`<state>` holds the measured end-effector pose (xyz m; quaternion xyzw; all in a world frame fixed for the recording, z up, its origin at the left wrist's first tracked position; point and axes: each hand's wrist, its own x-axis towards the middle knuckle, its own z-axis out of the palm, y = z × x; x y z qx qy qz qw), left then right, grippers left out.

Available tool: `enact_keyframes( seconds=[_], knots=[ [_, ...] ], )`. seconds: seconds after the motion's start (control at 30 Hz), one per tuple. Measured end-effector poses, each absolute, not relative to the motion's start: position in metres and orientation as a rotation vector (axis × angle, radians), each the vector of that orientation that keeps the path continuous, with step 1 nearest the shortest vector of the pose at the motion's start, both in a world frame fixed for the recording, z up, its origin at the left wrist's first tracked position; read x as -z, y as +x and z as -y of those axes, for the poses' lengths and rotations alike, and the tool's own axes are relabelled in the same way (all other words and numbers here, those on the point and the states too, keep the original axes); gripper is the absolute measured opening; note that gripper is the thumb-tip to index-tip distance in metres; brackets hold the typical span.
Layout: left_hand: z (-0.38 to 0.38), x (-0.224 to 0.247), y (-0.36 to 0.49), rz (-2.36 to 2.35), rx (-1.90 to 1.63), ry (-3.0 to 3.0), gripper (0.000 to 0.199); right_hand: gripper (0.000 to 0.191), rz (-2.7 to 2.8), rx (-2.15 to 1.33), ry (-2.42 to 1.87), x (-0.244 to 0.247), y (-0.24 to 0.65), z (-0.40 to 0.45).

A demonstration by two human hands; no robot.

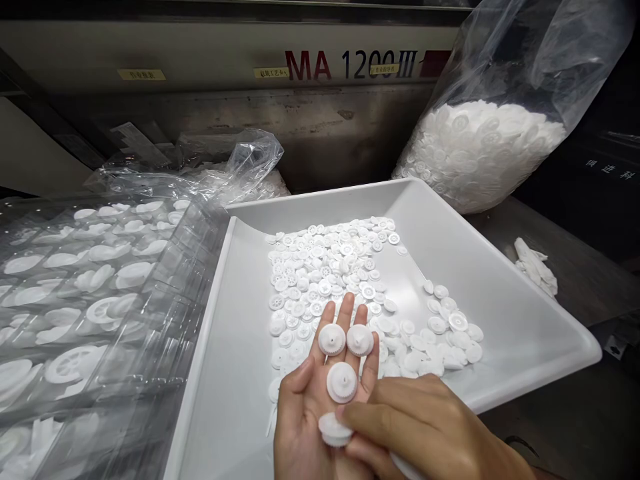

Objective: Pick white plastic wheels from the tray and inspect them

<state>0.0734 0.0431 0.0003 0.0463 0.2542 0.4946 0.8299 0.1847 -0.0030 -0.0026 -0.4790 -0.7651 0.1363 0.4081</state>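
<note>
Palm up over a white tray (200, 373), my left hand (310, 407) is spread with several white toothed plastic gears (342, 383) resting on its palm and fingers. My right hand (425, 427) comes in from the lower right, its thumb and finger closed on another white gear (335, 429) at the heel of the left palm. Part of something white shows under the right hand at the bottom edge. A layer of similar white gears (325, 272) covers the tray's middle, with a looser group (450, 327) on the right.
At left stands a clear compartmented box (195, 247) with white round parts. Behind the tray lies a crumpled clear bag (250, 160); at upper right is a large clear bag (490, 147) of white parts. A white crumpled item (535, 267) lies right. A machine panel (200, 47) spans the back.
</note>
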Motion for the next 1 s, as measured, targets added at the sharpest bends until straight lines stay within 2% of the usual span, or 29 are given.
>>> enact_keyframes(
  seconds=[0.2,0.37,0.6,0.7,0.8,0.9,1.0],
  knots=[
    [-0.045,-0.009,0.075,-0.556,-1.009,0.028,0.041,0.017,1.697,-0.578,-1.309,-0.001,0.204,0.007],
    [-0.050,-0.022,0.076,-0.638,-0.963,-0.052,0.044,0.006,1.585,-0.881,-1.406,-0.002,0.211,-0.001],
    [-0.055,-0.035,0.080,-0.785,-0.946,-0.099,0.046,0.013,1.537,-0.992,-1.548,-0.004,0.208,-0.009],
    [-0.056,-0.032,0.078,-0.814,-0.925,-0.061,0.044,0.012,1.547,-0.878,-1.530,-0.002,0.206,-0.008],
    [-0.054,-0.020,0.075,-0.748,-0.896,-0.013,0.041,0.007,1.674,-0.573,-1.437,-0.001,0.204,-0.010],
    [-0.049,-0.003,0.073,-0.592,-0.916,0.031,0.039,0.027,1.911,-0.309,-1.375,-0.002,0.203,-0.016],
    [-0.046,0.007,0.072,-0.521,-0.934,0.022,0.041,0.032,2.018,-0.199,-1.424,-0.003,0.201,-0.023]
  ],
)
